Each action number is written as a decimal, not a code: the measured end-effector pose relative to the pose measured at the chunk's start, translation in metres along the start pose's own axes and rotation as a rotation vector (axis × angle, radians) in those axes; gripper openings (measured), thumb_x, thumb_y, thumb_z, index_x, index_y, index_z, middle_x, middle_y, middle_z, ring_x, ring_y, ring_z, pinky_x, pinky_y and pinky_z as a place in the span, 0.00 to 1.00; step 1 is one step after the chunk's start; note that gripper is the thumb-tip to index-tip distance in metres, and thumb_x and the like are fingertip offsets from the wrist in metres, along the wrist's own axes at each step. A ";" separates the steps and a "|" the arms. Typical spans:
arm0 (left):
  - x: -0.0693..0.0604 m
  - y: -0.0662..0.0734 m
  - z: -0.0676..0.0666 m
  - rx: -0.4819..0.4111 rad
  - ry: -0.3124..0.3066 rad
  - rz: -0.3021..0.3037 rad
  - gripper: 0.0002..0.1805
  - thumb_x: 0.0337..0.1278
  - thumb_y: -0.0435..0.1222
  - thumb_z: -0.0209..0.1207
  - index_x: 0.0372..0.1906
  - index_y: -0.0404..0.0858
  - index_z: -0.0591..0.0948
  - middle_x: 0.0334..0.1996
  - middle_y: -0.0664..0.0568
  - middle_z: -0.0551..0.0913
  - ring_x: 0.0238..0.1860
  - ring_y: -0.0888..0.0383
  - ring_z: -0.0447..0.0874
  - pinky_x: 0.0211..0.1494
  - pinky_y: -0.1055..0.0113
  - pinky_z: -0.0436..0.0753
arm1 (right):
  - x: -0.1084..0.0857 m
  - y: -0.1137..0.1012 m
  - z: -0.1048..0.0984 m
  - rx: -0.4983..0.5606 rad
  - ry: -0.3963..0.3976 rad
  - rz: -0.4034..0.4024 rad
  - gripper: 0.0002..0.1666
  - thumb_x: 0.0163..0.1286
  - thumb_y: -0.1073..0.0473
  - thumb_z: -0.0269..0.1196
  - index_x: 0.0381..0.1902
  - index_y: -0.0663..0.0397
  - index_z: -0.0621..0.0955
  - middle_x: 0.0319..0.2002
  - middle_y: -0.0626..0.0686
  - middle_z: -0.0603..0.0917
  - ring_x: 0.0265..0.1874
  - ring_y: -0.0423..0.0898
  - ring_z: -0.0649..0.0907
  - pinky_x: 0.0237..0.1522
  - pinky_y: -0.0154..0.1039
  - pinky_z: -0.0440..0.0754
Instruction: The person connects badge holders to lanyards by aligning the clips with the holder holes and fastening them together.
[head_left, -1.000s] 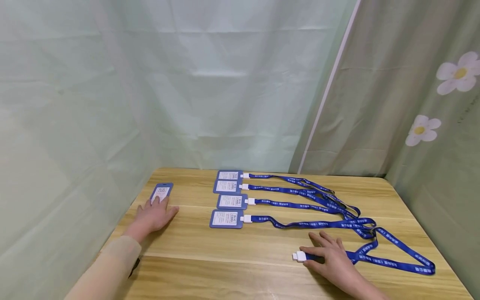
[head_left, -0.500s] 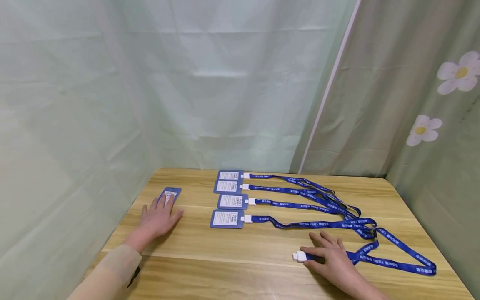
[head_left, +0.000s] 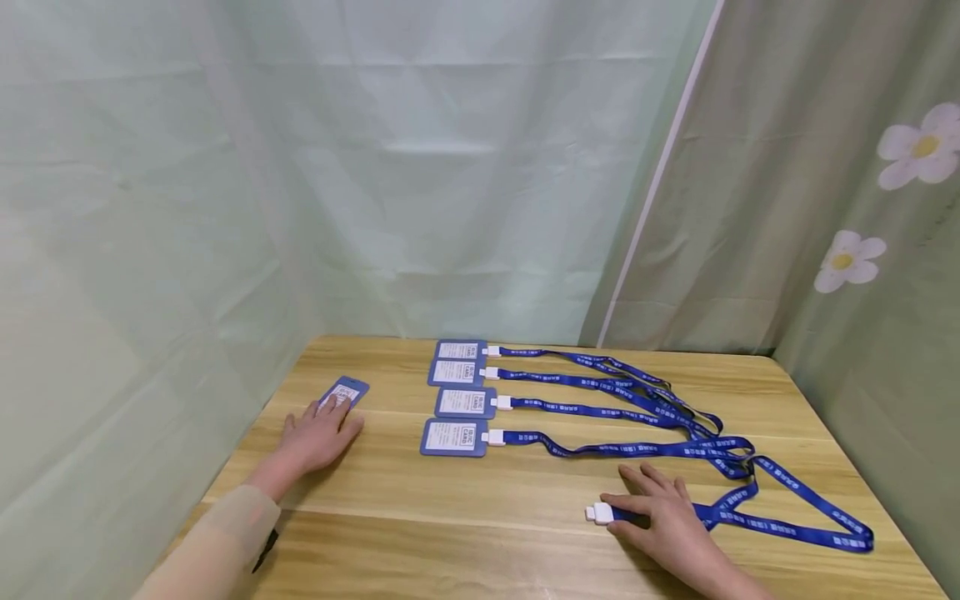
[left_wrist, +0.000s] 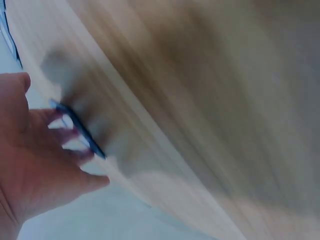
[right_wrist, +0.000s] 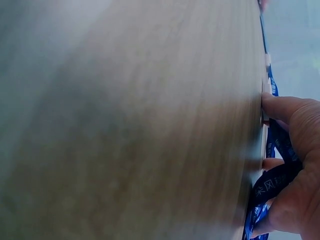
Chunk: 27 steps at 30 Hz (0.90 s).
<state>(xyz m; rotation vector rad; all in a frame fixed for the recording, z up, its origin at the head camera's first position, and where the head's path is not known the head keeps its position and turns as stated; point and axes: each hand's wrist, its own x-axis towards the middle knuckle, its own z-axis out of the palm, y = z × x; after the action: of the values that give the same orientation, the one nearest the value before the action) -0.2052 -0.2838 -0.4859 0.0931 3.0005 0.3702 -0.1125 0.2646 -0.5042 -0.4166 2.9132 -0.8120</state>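
In the head view, my left hand (head_left: 313,439) lies at the table's left side, its fingers stretched over a blue ID card holder (head_left: 353,389) that has no strap. The fingertips cover the holder's near part; its slotted end shows beyond them. The left wrist view shows this card holder (left_wrist: 80,130) edge-on beneath the fingers, the thumb apart from it. At the front right, my right hand (head_left: 663,515) pinches a blue lanyard (head_left: 780,526) between thumb and forefinger, just behind its white clip (head_left: 599,513). The clip points left with no card on it.
Several blue card holders (head_left: 453,437) lie in a column mid-table, the back two overlapping, each joined to a lanyard (head_left: 600,451). Their straps run right and tangle together. Curtains (head_left: 465,167) stand behind and beside the wooden table (head_left: 450,550).
My left hand has slid the loose card holder a little to the right and nearer, turning its slotted end rightward. My right hand and the lanyard have stayed in place.
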 end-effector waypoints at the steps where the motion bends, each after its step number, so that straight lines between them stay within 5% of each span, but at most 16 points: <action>1: -0.002 -0.001 0.000 -0.002 0.015 0.032 0.39 0.79 0.57 0.43 0.76 0.29 0.64 0.75 0.25 0.57 0.73 0.21 0.49 0.67 0.19 0.44 | 0.000 0.000 0.000 -0.001 0.000 0.001 0.22 0.62 0.44 0.75 0.54 0.33 0.89 0.73 0.57 0.72 0.76 0.67 0.59 0.68 0.79 0.41; 7: -0.015 -0.005 0.002 0.007 0.066 0.150 0.35 0.78 0.54 0.48 0.72 0.29 0.70 0.72 0.25 0.63 0.72 0.22 0.54 0.65 0.19 0.47 | 0.001 0.000 -0.002 0.000 -0.008 0.010 0.22 0.62 0.43 0.75 0.55 0.32 0.89 0.73 0.56 0.72 0.76 0.67 0.58 0.68 0.79 0.40; 15: -0.026 0.025 -0.001 0.059 0.026 0.051 0.46 0.77 0.62 0.42 0.79 0.28 0.57 0.77 0.25 0.52 0.73 0.21 0.49 0.67 0.21 0.50 | 0.000 -0.001 -0.003 0.015 -0.011 0.016 0.22 0.62 0.43 0.75 0.55 0.33 0.89 0.73 0.57 0.72 0.76 0.67 0.57 0.68 0.79 0.40; 19: -0.027 0.027 0.003 0.058 -0.015 0.002 0.47 0.76 0.63 0.40 0.79 0.28 0.58 0.77 0.25 0.51 0.74 0.20 0.43 0.68 0.21 0.47 | 0.001 -0.002 -0.001 0.020 -0.011 0.014 0.23 0.61 0.43 0.75 0.55 0.33 0.89 0.73 0.56 0.71 0.76 0.67 0.57 0.68 0.79 0.40; 27: -0.037 0.020 0.009 0.092 0.025 0.079 0.37 0.78 0.58 0.44 0.74 0.34 0.70 0.73 0.29 0.64 0.72 0.21 0.55 0.65 0.19 0.51 | 0.001 -0.001 -0.001 0.001 -0.016 0.023 0.22 0.61 0.43 0.75 0.54 0.33 0.89 0.73 0.57 0.72 0.76 0.67 0.58 0.68 0.79 0.40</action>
<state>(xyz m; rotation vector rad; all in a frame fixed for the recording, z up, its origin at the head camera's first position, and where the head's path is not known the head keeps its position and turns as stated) -0.1667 -0.2649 -0.4854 0.2168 3.0449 0.2425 -0.1129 0.2638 -0.5024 -0.3868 2.8974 -0.8039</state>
